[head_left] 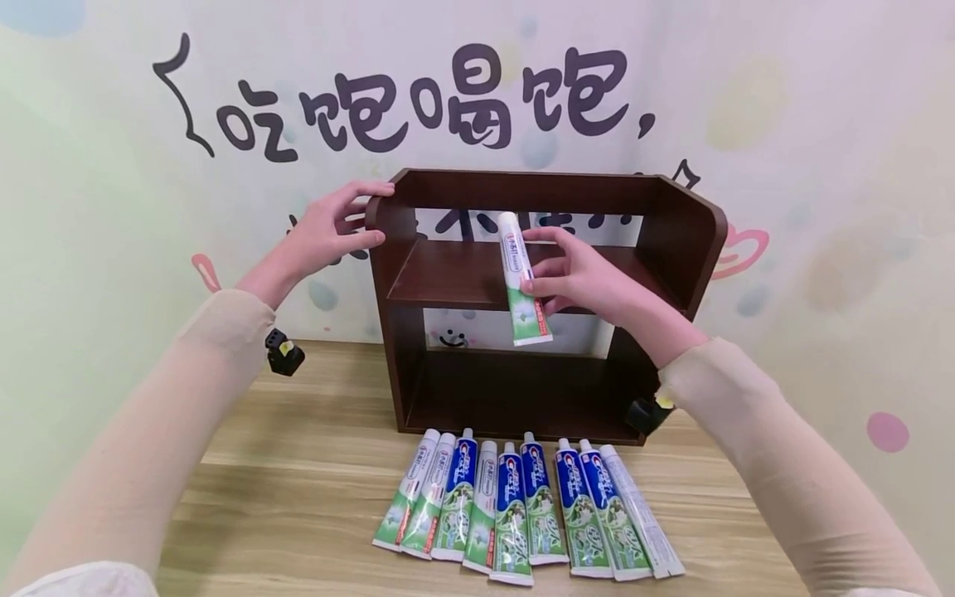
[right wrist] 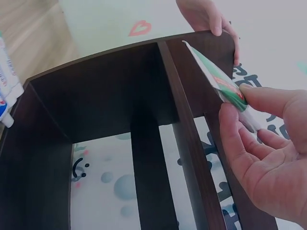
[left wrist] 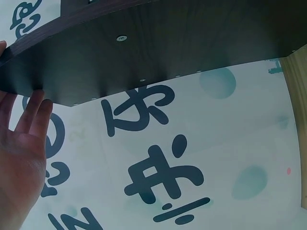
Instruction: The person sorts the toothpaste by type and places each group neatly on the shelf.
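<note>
Far left, your left hand (head_left: 332,224) spans the top corner of the brown rack (head_left: 515,189), its fingers (head_left: 366,192) parted and gripping the side panel. Small black device (head_left: 284,353) at that wrist. Printed backdrop (head_left: 97,207) with black lettering stands behind everything. The rack has two levels, split by a middle board (head_left: 448,278). On the bench (head_left: 298,464), a row of tubes lies between you and the rack's lower level, and your right forearm crosses the rack's right side.

Count in the row: nine. Three green-and-white tubes (head_left: 483,507), five blue-and-green tubes (head_left: 511,514), and at the right end one white-sided tube (head_left: 643,516) with small print.

You have one toothpaste tube (head_left: 516,265) in the air, in front of the middle board: white cap up, slightly tilted, white upper half, green lower half, red strip, flat end down. Your right hand (head_left: 589,278) pinches it between thumb and fingers. Another black device (head_left: 647,414) at that wrist.
</note>
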Tool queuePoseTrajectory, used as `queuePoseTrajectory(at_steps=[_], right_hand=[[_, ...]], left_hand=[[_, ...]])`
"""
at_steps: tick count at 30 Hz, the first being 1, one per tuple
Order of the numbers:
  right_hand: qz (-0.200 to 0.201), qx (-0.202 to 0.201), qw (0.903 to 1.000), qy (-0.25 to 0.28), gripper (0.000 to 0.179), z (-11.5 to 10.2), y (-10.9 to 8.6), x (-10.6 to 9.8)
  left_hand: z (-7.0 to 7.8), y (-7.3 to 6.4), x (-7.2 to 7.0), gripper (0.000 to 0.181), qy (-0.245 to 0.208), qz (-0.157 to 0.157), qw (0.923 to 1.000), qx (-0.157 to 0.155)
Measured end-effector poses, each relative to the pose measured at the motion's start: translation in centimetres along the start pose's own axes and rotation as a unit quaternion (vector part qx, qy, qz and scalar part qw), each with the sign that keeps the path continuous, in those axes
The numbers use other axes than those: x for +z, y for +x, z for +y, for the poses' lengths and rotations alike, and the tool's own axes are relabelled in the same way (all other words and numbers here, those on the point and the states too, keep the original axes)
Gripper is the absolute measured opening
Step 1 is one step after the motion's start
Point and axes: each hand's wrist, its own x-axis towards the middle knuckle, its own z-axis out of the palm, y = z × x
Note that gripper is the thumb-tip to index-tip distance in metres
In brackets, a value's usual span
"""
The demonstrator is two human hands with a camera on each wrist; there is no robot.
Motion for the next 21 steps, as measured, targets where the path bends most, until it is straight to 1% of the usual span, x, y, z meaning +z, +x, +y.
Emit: queuePoseTrajectory(at_steps=[5,12,16,21], right_hand=[[0.003,0.004,0.9992,0.039,0.072,-0.4,1.1,0.1],[0.017,0.003,0.9967,0.079,0.07,-1.3,2.8,0.5],[0.025,0.001,0.9945,0.102,0.069,-1.5,3.9,1.2],[0.038,-0.012,0.9895,0.139,0.069,-1.5,5.1,2.3]], left_hand=[[0.0,-0.1,0.1,0.053,-0.001,0.001,1.0,-0.005],[0.0,-0.1,0.2,0.053,-0.003,0.003,1.0,-0.002],[0.1,-0.2,0.1,0.054,-0.001,0.003,1.0,-0.007],[0.2,-0.2,0.1,0.055,0.001,0.0,0.9999,-0.011]])
